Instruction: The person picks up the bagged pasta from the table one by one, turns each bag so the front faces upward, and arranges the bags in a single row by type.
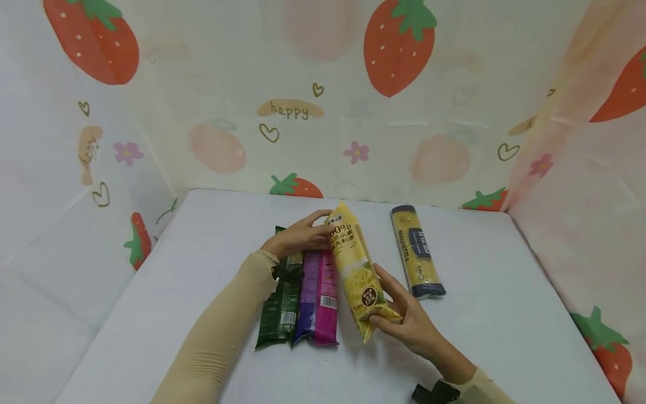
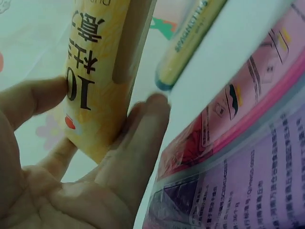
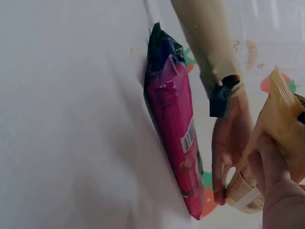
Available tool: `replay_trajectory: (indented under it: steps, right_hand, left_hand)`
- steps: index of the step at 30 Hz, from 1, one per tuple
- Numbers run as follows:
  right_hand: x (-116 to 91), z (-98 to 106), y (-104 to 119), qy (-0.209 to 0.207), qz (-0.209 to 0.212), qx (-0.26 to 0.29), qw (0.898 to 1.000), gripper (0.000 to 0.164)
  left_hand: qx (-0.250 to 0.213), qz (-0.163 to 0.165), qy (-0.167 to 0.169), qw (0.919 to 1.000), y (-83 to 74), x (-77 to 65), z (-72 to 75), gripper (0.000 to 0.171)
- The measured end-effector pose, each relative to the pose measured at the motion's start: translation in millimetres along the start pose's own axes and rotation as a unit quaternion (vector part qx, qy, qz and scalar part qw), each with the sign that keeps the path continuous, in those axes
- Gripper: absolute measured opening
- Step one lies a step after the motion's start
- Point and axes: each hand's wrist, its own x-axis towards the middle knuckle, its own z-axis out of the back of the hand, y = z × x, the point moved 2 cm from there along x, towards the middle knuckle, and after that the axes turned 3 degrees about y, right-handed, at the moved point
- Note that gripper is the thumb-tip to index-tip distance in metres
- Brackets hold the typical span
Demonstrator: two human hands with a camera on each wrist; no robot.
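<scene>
A yellow pasta packet point(image 1: 350, 264) is held up, tilted, between both hands. My left hand point(image 1: 301, 234) grips its upper end; the left wrist view shows thumb and fingers around the packet point(image 2: 95, 71). The lower end is pinched by my right hand point(image 1: 407, 314), thumb in front; in the right wrist view its fingers press the packet's point(image 3: 281, 124) side. Under and beside my left wrist lie a dark green packet point(image 1: 277, 314) and a pink and purple packet point(image 1: 323, 303), side by side on the table. My left forearm and hand hide their upper parts.
A spaghetti packet point(image 1: 418, 252) with dark blue ends lies on the white table point(image 1: 504, 314), right of the held one. Behind the table hangs a strawberry-patterned cloth point(image 1: 303, 67), which also covers both sides.
</scene>
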Motion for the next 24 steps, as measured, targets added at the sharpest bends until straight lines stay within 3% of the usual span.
replay_trajectory:
  steps: [9,19,24]
  right_hand:
    - [-1,5,0,-0.011,-0.018,-0.03,0.999,0.097]
    - [-7,18,6,-0.041,-0.021,-0.128,0.991,0.096]
    - [-8,19,3,-0.033,-0.04,-0.127,0.991,0.099]
  left_hand:
    - [-0.039,-0.004,0.018,0.9991,3.2,-5.6,-4.8,0.081]
    - [-0.049,-0.027,-0.029,0.998,-5.5,-3.9,-14.2,0.087]
    - [-0.018,-0.033,-0.066,0.9971,-16.1,-2.7,-24.8,0.093]
